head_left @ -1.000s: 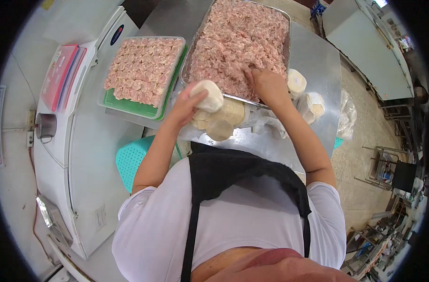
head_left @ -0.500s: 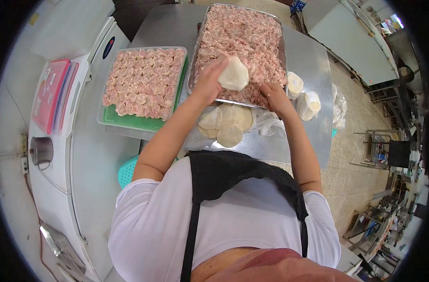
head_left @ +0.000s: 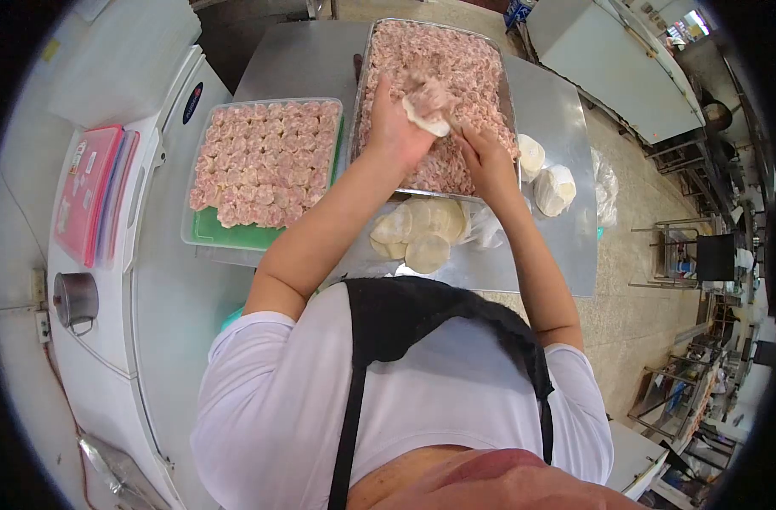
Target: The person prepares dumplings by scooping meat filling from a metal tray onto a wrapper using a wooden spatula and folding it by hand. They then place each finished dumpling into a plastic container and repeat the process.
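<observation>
Over the metal tray of minced meat, my left hand holds a round white wrapper on its palm and fingers. A lump of meat lies on the wrapper. My right hand is closed round a thin tool, whose far end is hard to make out against the meat. Just below the tray, several round wrappers lie overlapping on the table. To the left, a green-based container carries rows of small filled dumplings.
Two round white stacks stand right of the meat tray on the steel table. Clear plastic lies by the loose wrappers. A white freezer with pink folders and a metal pot is at the left.
The wrapper has tilted and now bears meat. My right hand has risen from the tray's lower edge toward the wrapper. The whole view has shifted slightly.
</observation>
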The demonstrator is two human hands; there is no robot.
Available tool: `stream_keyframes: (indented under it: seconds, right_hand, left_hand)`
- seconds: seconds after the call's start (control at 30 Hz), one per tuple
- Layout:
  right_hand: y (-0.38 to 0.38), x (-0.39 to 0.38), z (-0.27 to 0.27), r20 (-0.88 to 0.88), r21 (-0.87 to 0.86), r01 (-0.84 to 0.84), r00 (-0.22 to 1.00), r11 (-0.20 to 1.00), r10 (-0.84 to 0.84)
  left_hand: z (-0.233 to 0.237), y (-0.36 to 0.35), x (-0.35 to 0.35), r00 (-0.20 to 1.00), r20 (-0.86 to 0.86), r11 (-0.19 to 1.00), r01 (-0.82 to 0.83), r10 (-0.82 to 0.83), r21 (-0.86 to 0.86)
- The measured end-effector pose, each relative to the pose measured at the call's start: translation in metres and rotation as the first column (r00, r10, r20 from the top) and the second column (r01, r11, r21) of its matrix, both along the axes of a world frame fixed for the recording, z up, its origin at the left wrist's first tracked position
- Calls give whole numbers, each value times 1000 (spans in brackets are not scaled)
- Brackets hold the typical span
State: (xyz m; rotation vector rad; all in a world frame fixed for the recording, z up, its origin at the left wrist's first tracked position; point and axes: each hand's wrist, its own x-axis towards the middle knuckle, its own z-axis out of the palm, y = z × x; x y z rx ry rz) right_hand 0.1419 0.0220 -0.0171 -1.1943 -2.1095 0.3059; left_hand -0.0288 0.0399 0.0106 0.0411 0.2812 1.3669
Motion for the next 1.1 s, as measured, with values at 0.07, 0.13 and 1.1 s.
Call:
stream_keyframes:
  seconds: [0.07,0.13,1.1]
  right_hand:
    - [-13,14,8,105,-77,3,994,997,5]
    - [-28,28,25,210,-157,15,978,987,18]
    - [3,73,58,343,-8,-167,926,986,159]
  left_hand:
    - [-17,5,-3,999,-36,999,-31,33,33]
    - [-35,10,-6,995,-69,996,-61,66,63]
    - [-8,-8,29,985,-1,979,-169,170,-111]
